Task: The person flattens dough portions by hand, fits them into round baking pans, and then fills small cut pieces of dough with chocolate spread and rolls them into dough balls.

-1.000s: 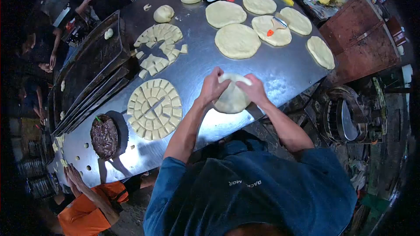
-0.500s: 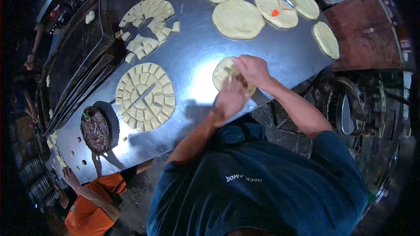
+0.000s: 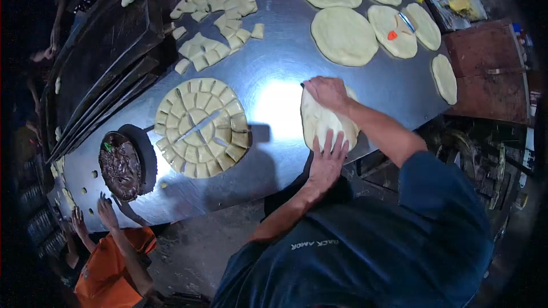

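Observation:
A pale, flattened round of dough (image 3: 318,117) lies near the front edge of the metal table, in front of my body. My left hand (image 3: 328,162) rests flat on its near side, fingers spread and pointing away from me. At the dough's far edge, my right hand (image 3: 328,92) is bent over with its fingers curled onto it. Its fingertips are partly hidden. To the left of this dough lies a large dough disc (image 3: 200,128) cut into many small pieces. Several uncut flat dough rounds (image 3: 344,36) sit farther back to the right.
A dark oval bowl of brown filling (image 3: 120,165) stands at the left. Dark trays (image 3: 108,51) are stacked behind it. More cut dough (image 3: 208,51) lies at the back. A tool with an orange end (image 3: 393,35) rests on one round. A co-worker in orange (image 3: 114,262) reaches over the table's left end.
The dough under my hands looks wider and flatter. My left hand has gone from blurred motion to lying spread on it. The view has shifted, and both co-worker's hands now show.

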### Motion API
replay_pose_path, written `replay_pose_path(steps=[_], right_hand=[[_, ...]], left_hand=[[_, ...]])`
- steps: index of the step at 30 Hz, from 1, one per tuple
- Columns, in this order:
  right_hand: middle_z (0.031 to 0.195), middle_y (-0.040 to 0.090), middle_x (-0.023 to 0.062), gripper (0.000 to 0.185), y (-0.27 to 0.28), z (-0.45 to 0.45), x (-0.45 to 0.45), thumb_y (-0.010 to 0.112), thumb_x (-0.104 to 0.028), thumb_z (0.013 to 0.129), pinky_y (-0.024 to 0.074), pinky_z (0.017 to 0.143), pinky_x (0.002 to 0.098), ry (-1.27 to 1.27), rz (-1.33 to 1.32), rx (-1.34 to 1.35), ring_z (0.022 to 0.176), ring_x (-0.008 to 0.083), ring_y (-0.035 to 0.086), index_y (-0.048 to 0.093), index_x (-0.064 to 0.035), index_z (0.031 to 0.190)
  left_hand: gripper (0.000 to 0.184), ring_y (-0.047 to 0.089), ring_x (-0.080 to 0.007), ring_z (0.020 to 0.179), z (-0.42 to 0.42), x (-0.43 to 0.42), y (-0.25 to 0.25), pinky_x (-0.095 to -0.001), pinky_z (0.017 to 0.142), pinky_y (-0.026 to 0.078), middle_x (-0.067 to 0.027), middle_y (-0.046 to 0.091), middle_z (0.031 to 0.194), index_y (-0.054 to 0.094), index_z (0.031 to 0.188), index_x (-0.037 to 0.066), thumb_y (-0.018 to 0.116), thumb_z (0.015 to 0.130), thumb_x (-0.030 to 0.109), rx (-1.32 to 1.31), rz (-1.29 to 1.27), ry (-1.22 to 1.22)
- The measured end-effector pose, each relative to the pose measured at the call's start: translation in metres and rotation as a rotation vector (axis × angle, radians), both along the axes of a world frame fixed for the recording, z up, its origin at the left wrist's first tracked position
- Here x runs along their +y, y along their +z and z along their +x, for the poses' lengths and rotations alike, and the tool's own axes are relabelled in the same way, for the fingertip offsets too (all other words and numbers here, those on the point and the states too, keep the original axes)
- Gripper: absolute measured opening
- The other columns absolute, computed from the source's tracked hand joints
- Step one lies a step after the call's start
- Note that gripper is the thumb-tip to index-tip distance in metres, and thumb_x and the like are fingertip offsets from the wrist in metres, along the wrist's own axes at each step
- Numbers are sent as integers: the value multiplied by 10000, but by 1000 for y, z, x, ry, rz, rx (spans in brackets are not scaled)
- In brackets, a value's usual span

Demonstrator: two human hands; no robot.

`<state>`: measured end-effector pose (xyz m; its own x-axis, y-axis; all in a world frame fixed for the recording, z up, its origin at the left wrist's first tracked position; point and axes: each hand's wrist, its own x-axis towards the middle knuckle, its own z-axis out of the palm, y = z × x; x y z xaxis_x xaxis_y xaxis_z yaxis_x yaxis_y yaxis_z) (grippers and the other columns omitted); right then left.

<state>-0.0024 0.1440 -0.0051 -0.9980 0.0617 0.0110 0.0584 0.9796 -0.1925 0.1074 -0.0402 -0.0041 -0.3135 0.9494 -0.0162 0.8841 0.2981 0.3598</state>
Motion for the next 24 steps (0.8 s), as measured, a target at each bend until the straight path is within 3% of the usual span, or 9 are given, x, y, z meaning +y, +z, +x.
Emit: replay_pose_path(steps=[6, 7, 11, 13, 15, 17, 20, 22, 24], right_hand=[[703, 672, 108, 359, 29, 26, -77, 452, -322, 895, 521, 607, 436, -58, 118, -319, 679, 287, 675, 664, -98, 713], [723, 672, 124, 348, -3, 45, -78, 446, -306, 890, 523, 655, 428, 110, -20, -39, 734, 285, 673, 666, -96, 721], [761, 654, 164, 422, 20, 3, -83, 465, -422, 907, 474, 708, 452, -92, -305, -237, 733, 354, 615, 652, -85, 736], [757, 624, 194, 408, 34, 8, -54, 475, -370, 935, 452, 670, 441, -237, -735, -42, 715, 339, 610, 622, -46, 736], [740, 608, 187, 367, 65, 32, -18, 524, -353, 923, 448, 674, 434, -479, -809, 236, 721, 337, 604, 615, -26, 784], [726, 601, 175, 354, 66, 66, 4, 556, -355, 910, 451, 678, 430, -597, -684, 399, 725, 337, 601, 613, -18, 819], [814, 650, 173, 413, 20, 103, -1, 605, -427, 866, 479, 736, 394, -803, -370, 89, 808, 343, 624, 629, -21, 939], [906, 681, 146, 426, 33, 110, -7, 691, -395, 821, 501, 741, 337, -876, -637, -68, 835, 235, 652, 637, -7, 989], [896, 676, 135, 403, 67, 121, 14, 715, -362, 808, 501, 722, 322, -758, -778, 74, 818, 205, 644, 636, -12, 991]], left_hand=[[523, 181, -375, 1403, 9, -11, 13, -694, 1064, 112, -122, 270, 1503, 416, 1398, 119, 473, 885, 202, -56, -150, -56], [513, 173, -370, 1409, 15, -7, 6, -713, 1053, 93, -123, 271, 1503, 432, 1395, 132, 477, 888, 198, -157, -215, -83], [490, 173, -371, 1415, 12, -11, 18, -731, 1044, 54, -123, 305, 1493, 462, 1380, 161, 493, 898, 240, 37, -216, -73], [489, 216, -416, 1393, -10, -24, 32, -657, 1087, 143, -145, 346, 1469, 497, 1338, 112, 566, 876, 255, -128, -46, -55], [498, 417, -401, 1260, -51, -28, 24, -543, 1018, 348, -189, 415, 1402, 503, 1294, 53, 603, 852, 261, -836, 67, 142], [426, 552, -390, 1068, -85, -21, 37, -437, 883, 465, -225, 538, 1237, 528, 1212, 22, 614, 865, 254, -476, 323, 468], [372, 601, -368, 953, -112, 26, 18, -427, 822, 486, -225, 610, 1062, 548, 1110, 3, 631, 859, 264, 225, 543, 565], [362, 600, -352, 978, -118, 43, 9, -421, 813, 486, -216, 612, 1067, 541, 1086, 5, 664, 837, 238, -424, 207, 401], [386, 599, -352, 971, -136, 38, 59, -415, 810, 486, -217, 604, 1072, 540, 1104, 5, 682, 824, 229, -629, 202, 433]])
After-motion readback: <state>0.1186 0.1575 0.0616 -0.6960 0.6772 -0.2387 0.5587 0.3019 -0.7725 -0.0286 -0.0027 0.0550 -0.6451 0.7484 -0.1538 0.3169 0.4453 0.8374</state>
